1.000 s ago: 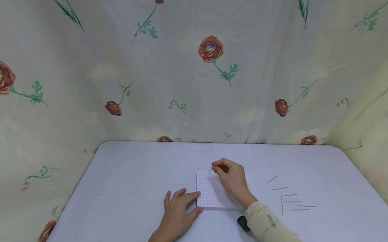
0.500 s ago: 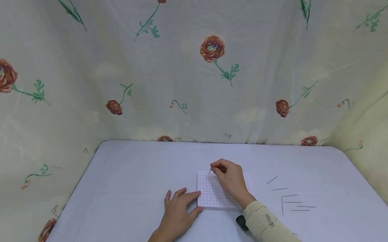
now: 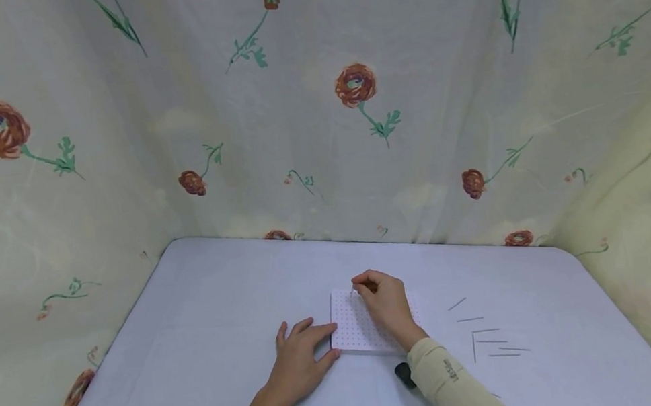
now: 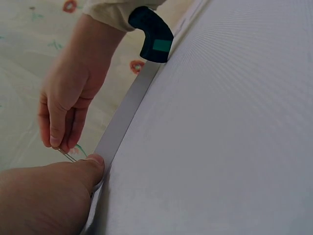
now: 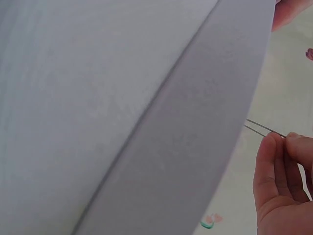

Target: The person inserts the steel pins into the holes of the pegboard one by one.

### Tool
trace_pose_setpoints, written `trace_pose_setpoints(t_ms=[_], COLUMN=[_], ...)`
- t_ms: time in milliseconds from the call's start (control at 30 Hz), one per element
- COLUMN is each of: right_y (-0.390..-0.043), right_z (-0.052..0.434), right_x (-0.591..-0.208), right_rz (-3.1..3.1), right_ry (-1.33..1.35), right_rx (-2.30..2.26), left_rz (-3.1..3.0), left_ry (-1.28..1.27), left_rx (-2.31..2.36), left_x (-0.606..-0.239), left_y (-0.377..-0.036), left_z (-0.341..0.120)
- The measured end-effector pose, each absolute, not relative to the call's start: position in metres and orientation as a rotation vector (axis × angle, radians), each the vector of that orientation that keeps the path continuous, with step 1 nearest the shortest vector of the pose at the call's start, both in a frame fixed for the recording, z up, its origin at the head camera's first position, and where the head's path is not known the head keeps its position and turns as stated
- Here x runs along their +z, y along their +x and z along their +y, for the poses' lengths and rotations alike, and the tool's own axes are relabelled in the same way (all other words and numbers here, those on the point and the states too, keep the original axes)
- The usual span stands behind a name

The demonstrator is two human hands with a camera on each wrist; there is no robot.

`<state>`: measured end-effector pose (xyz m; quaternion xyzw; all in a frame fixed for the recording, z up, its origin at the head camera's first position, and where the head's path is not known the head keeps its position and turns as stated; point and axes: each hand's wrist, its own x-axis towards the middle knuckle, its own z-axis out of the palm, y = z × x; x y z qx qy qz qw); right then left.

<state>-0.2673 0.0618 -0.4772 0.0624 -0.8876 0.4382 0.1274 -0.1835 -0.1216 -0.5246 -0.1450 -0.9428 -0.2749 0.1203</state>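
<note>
A flat white pegboard (image 3: 348,335) with rows of small holes lies on the table in the head view. My left hand (image 3: 302,358) rests at its near left corner, fingers spread, with forefinger and thumb tips touching the edge. Over the board's far part is my right hand (image 3: 388,303), its thumb and fingertips pinching a thin metal pin (image 3: 351,291) that slants down to the surface. Two thin parallel lines show at those fingertips in both wrist views; whether the second is another pin (image 5: 255,130) cannot be told. The pin's lower tip is hidden behind the board's side wall (image 5: 205,98).
Several loose thin grey pins (image 3: 470,318) lie scattered on the white tablecloth (image 3: 221,297), right of the board. Another short piece of pin (image 3: 496,395) shows beside the right sleeve. Flower-patterned curtains (image 3: 230,120) stand behind and beside the table.
My right hand has shifted slightly left over the board, the pin staying in its fingertips. My left hand and the board keep their places.
</note>
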Motion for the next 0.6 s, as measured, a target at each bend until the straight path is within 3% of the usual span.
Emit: trace_pose_setpoints(t_ms=[600], right_y=[-0.2666], right_z=[0.0629], right_x=[-0.4767], right_rz=[-2.670], right_ry=[0.156], right_rx=[1.231], left_rz=[-2.758], left_ry=[-0.423], left_rx=[-0.792], left_x=[-0.5250], left_y=[-0.1833], left_z=[-0.1213])
